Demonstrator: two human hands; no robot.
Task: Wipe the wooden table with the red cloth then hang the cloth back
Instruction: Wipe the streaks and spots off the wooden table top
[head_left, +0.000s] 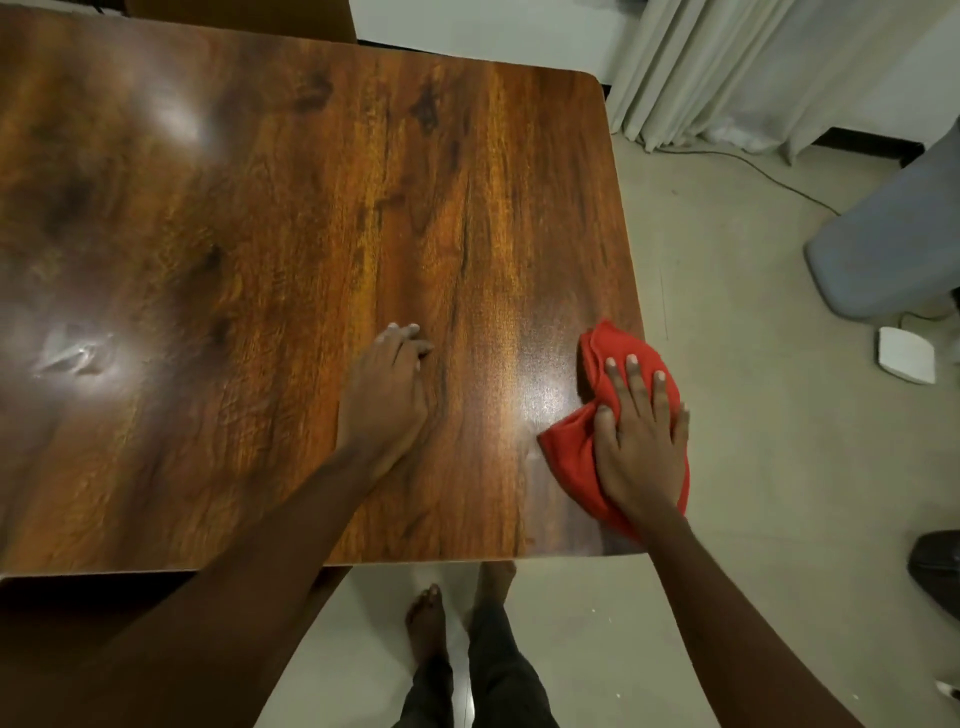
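Observation:
The wooden table (260, 260) fills most of the view, dark brown with glossy light patches. A crumpled red cloth (569, 457) lies at the table's right edge near the front corner, partly overhanging it. My right hand (641, 441) presses flat on the cloth, fingers spread and pointing away from me. My left hand (387, 395) rests on the bare tabletop to the left of the cloth, fingers loosely curled together, holding nothing.
Pale floor lies right of the table. White curtains (753, 78) hang at the back right, with a thin cable (769, 176) on the floor. A grey-blue covered object (893, 234), a white box (906, 356) and a dark object (937, 571) sit at the right. My bare feet (428, 623) stand below the table's front edge.

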